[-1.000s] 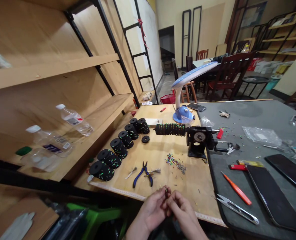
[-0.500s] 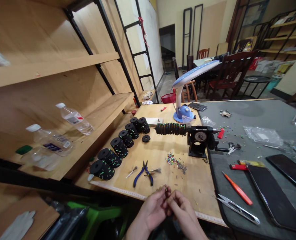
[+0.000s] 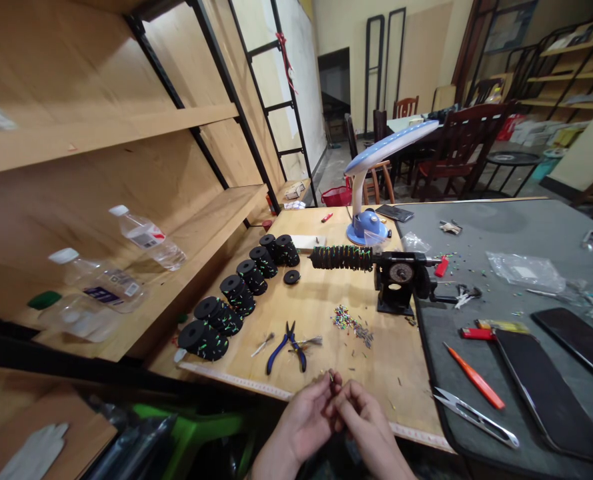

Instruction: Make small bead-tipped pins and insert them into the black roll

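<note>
My left hand [image 3: 303, 420] and my right hand [image 3: 369, 423] meet at the near edge of the wooden board [image 3: 326, 320], fingertips pinched together around a tiny dark piece [image 3: 331, 377] that I cannot make out. Just beyond them lie blue-handled pliers [image 3: 287, 347] and a small heap of coloured beads [image 3: 349, 322]. Farther back stands a black hand-crank winder [image 3: 399, 283] with a spindle of black spools [image 3: 341, 257]. A row of several black spools [image 3: 236, 297] runs along the board's left side.
Thread snips [image 3: 473, 418], an orange pen [image 3: 473, 377], a red lighter [image 3: 473, 333] and two dark phones [image 3: 546, 393] lie on the grey mat at right. A blue desk lamp [image 3: 371, 223] stands behind. Plastic bottles [image 3: 146, 237] lie on the wooden shelf at left.
</note>
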### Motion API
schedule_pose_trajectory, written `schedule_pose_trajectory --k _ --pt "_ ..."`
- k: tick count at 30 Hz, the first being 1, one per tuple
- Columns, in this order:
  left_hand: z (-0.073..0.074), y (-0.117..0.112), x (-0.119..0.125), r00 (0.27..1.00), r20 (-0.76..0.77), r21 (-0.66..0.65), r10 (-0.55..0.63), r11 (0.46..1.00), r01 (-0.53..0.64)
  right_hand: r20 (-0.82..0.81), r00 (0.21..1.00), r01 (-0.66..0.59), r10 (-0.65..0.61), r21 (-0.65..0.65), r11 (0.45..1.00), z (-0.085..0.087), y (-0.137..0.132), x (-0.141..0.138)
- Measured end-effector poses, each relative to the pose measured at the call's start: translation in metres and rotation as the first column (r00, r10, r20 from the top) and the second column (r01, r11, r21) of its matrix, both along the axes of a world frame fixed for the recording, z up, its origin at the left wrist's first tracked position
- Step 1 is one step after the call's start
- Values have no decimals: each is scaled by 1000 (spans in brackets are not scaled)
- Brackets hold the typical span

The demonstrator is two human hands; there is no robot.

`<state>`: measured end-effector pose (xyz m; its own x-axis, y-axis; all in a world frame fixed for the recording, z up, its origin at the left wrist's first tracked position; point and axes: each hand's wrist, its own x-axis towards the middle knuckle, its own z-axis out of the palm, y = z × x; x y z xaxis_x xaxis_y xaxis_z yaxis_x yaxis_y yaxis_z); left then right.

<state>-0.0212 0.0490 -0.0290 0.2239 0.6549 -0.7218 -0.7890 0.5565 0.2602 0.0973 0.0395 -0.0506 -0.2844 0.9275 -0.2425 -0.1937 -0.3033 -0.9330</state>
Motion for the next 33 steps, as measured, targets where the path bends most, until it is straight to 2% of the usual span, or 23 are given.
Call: schedule_pose_trajectory --k 6,14,23,33 --pt "-5 -1 -1 1000 6 9 0 1000 0 5 1000 4 -4 -3 1000 1 0 -2" --pt "-3 -1 0 1000 15 16 -13 1000 13 -4 1000 2 -2 12 1000 1 -1 0" --pt "-4 -1 0 1000 -5 21 -8 1000 8 8 1000 -8 8 1 1000 15 1 1" --pt "-4 -1 0 1000 1 28 -25 999 25 17 1000 3 -3 0 1000 7 0 -1"
